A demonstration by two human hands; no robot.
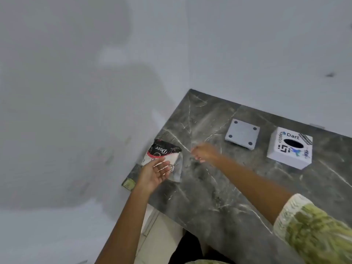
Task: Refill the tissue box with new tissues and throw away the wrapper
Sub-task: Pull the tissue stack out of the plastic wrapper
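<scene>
— Hands first: our left hand (155, 173) is spread wide, palm up, fingers over the near edge of the black, red and white "Dove" tissue pack (164, 156), grasping nothing. Our right hand (204, 153) is blurred just right of the pack; we cannot tell whether it grips anything.

— Where does the pack lie?

— At the left corner of the dark marbled stone surface (228, 187), long axis running away from us, directly beyond our left hand, the nearer one. The white stickered cube tissue box (290, 148) sits well apart to the right, its grey square base plate (242, 134) lying beside it.
</scene>
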